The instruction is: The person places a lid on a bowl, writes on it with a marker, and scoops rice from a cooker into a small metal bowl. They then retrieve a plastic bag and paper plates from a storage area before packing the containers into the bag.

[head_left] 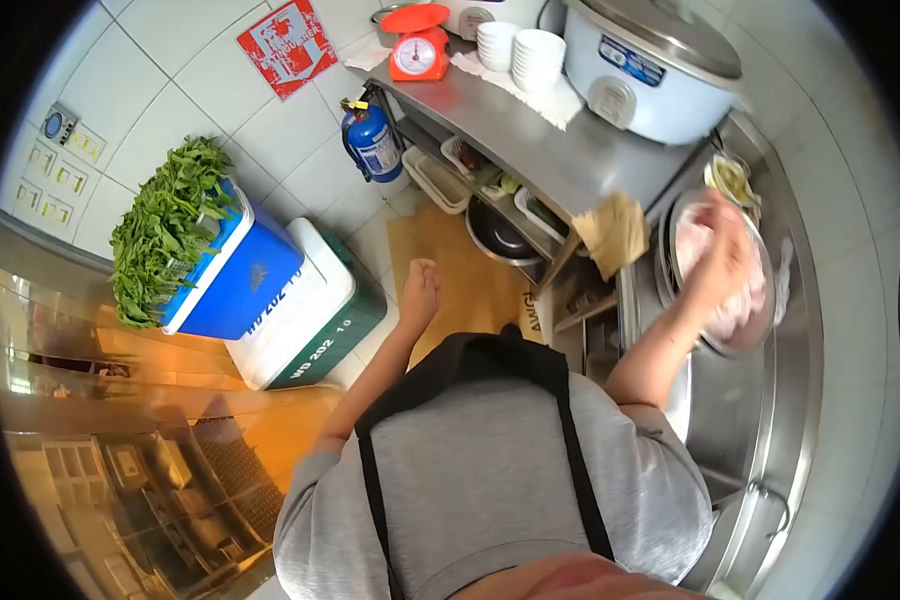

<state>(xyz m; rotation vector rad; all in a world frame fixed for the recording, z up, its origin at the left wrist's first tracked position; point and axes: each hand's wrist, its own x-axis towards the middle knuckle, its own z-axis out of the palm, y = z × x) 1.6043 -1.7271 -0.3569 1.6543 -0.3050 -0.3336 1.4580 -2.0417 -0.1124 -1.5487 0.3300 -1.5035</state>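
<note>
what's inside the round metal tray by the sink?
The metal tray holds pale pink pieces, probably raw meat. The right hand is pressed into the pile and blurred, covering the middle, so what lies under it and the tray's bottom cannot be seen.

Red kitchen scale [417, 52] at far end of steel table [550, 160]; stacked white bowls [536, 55] beside it; large rice cooker [650, 65] at table's right end. Blue fire extinguisher [373, 140] against wall. Leafy greens [165, 230] atop blue cooler [235, 270]; green-and-white cooler [315, 315] alongside on floor.
</note>
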